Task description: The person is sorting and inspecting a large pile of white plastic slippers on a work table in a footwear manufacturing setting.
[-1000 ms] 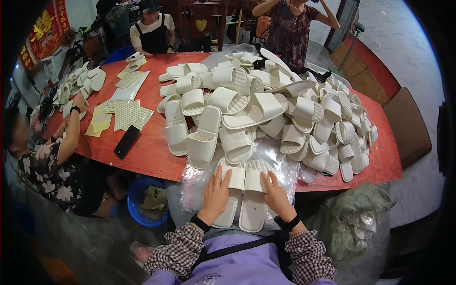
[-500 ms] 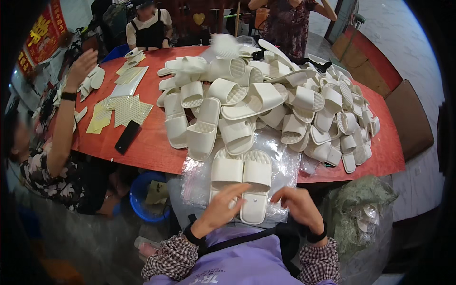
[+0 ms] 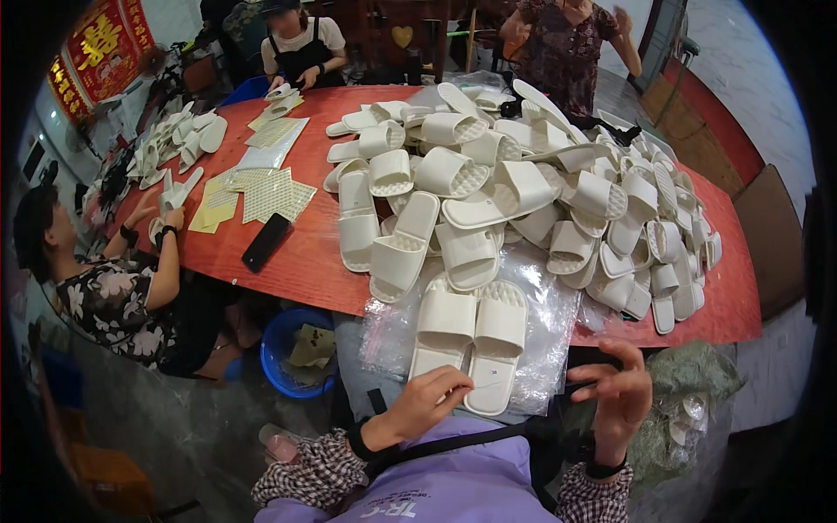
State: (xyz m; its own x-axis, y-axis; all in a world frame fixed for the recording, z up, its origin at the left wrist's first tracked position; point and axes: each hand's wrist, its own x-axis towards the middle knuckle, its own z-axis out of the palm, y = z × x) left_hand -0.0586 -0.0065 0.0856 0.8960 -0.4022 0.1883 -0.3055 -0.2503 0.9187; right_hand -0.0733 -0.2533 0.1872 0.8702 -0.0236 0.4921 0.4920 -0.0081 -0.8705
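Note:
A pair of cream slippers lies side by side before me, the left slipper (image 3: 446, 318) and the right slipper (image 3: 500, 327), toes pointing away. Beneath them is a clear plastic bag (image 3: 547, 349) that hangs over the table's near edge. My left hand (image 3: 425, 405) is at the heels, its fingertips pinched together; a faint thin line runs from them over the right slipper's insole, too fine to identify. A small printed mark shows on that insole. Off to the right, my right hand (image 3: 617, 392) is raised with bent fingers apart, holding nothing visible.
A large heap of loose slippers (image 3: 519, 187) covers the red table (image 3: 327, 292). Left of it lie a black phone (image 3: 267, 242) and yellowish sticker sheets (image 3: 268, 196). A blue bucket (image 3: 270, 353) stands below. Co-workers sit left and far; another person stands behind the heap.
My left hand has drawn into a pinch by the heels; my right hand has moved right and up, away from the slippers. The left co-worker's raised hand has come down to a slipper.

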